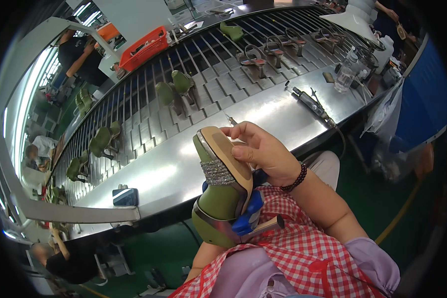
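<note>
A high-heeled sandal (233, 166) is held up in front of me, fitted on a green shoe last (217, 201). It has a glittery strap across the front, a tan sole facing right and a heel pointing right. My left hand (248, 214), in a blue glove, is closed round its ankle end; the last hides part of the fingers. At the toe end, my right hand (263, 153) is bare, with bent fingers and the thumb pressed against the sole. Beyond its knuckles shows a thin pointed tool (231, 119); I cannot tell whether the hand touches it.
A slatted metal conveyor (218, 92) carries several green lasts (101, 141) and strappy sandals (254, 60). On the steel ledge lie a hose-fed hand tool (310, 104), a phone (125, 197) and a clear bottle (346, 72). A red basket (144, 48) stands across the conveyor. Other people work nearby.
</note>
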`<state>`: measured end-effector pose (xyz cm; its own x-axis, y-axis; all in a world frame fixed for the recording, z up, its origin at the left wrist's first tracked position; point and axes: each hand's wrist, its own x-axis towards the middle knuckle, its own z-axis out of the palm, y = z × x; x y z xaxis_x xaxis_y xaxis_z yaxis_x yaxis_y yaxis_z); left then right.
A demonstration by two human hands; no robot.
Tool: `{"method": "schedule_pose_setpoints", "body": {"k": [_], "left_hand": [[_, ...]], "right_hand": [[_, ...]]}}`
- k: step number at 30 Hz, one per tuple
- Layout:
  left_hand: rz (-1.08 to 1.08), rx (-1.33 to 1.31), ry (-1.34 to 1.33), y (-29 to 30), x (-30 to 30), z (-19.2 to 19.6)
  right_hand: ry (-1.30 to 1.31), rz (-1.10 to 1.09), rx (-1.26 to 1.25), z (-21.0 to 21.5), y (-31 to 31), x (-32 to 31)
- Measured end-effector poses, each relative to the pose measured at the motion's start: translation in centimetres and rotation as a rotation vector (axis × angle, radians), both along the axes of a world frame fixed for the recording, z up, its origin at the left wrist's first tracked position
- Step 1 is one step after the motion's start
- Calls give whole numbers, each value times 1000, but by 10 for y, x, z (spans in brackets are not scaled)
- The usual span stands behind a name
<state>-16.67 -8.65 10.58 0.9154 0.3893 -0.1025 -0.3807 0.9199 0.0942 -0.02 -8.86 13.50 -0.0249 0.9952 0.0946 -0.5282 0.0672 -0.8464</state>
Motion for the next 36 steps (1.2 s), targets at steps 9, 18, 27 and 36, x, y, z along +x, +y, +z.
{"method": "schedule_pose_setpoints", "body": {"k": [9,18,27,36], "left_hand": [[-12,9,-2,-6,-11,-3],[551,558,3,58,-40,-2],[1012,1343,794,60,-32,62],[827,209,119,82,-14,17]], "right_hand": [[177,115,-132,-5,2,-8],[-564,11,336,-6,-21,-29],[18,-184,54,-42,-1,-54],[-220,-272,42,-42,-6,-55]]}}
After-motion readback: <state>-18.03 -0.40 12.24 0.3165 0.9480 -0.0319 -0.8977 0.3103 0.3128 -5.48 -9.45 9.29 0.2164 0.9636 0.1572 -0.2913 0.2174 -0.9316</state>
